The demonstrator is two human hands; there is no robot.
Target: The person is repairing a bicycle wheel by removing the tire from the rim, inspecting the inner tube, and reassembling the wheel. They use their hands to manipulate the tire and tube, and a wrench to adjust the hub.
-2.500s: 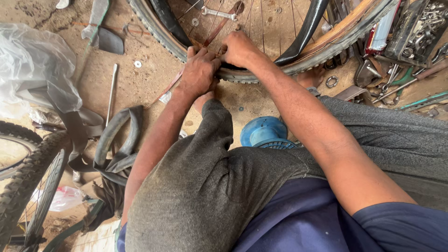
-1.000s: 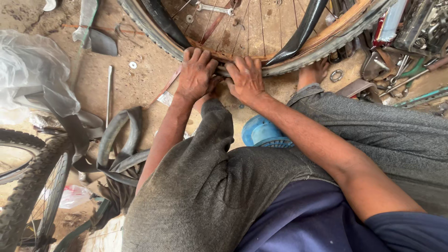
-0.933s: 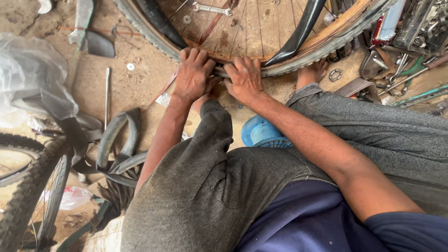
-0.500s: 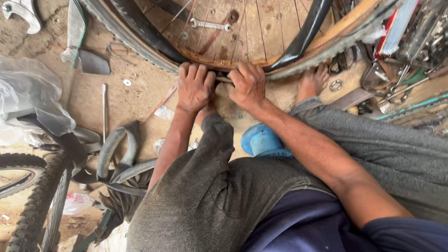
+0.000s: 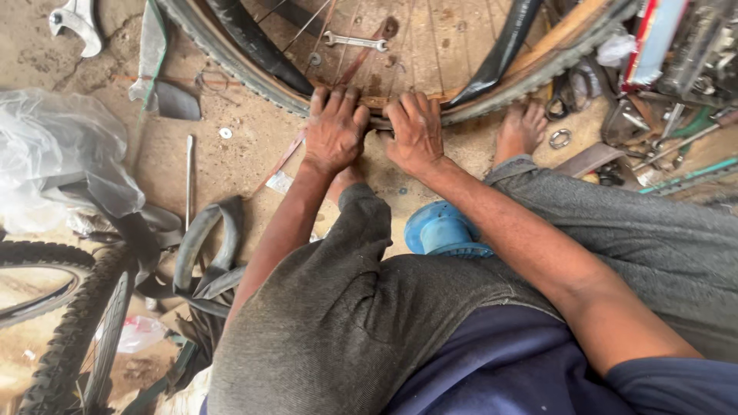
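Note:
A bicycle wheel with a black tyre (image 5: 231, 58) lies flat on a wooden board in front of me. My left hand (image 5: 334, 131) and my right hand (image 5: 415, 131) sit side by side on the near edge of the tyre, fingers curled over it and pressing it at the rim. A black inner tube (image 5: 503, 46) loops across the spokes. A small spanner (image 5: 354, 40) lies on the board inside the wheel. My bare right foot (image 5: 521, 129) rests beside the tyre; my knees fill the lower view.
A blue stool (image 5: 438, 229) stands between my legs. Loose tyres and tubes (image 5: 200, 246) and another wheel (image 5: 69, 323) lie at the lower left, near a clear plastic bag (image 5: 54, 154). A metal rod (image 5: 189, 177) and large spanner (image 5: 73, 19) lie on the ground. Metal parts (image 5: 661, 92) crowd the right.
Both hands have shifted along the tyre edge and come closer together, now flat side by side on it. The view has tilted, so the wheel sits higher in the frame.

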